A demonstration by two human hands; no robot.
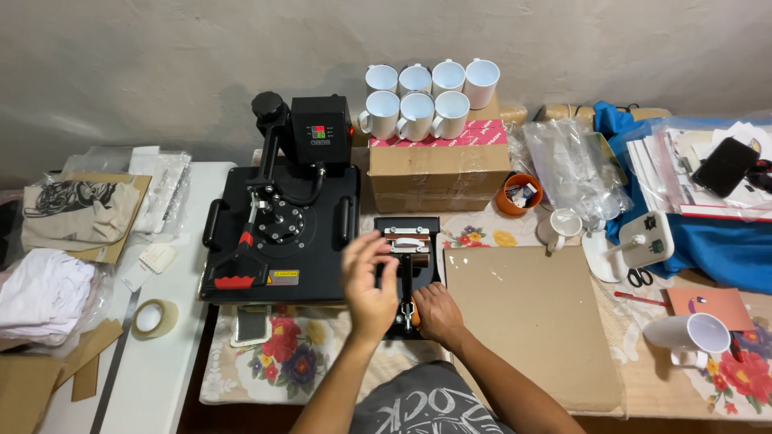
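Observation:
A small black mug press (408, 241) sits on the floral cloth in front of me, its lever pointing toward me. My right hand (435, 312) is closed around the lever's orange-tipped handle at the near end. Over the press's left side my left hand (367, 283) hovers with fingers spread, slightly blurred, holding nothing. A large black flat heat press (281, 217) stands just left of my left hand.
Several white mugs (426, 100) stand on a cardboard box (438, 173) behind the press. A brown cardboard sheet (527, 321) lies to the right, with a tipped white mug (691, 336), scissors (639, 277) and an orange bowl (516, 195) beyond. Tape roll (154, 317) and folded cloth (44, 289) lie left.

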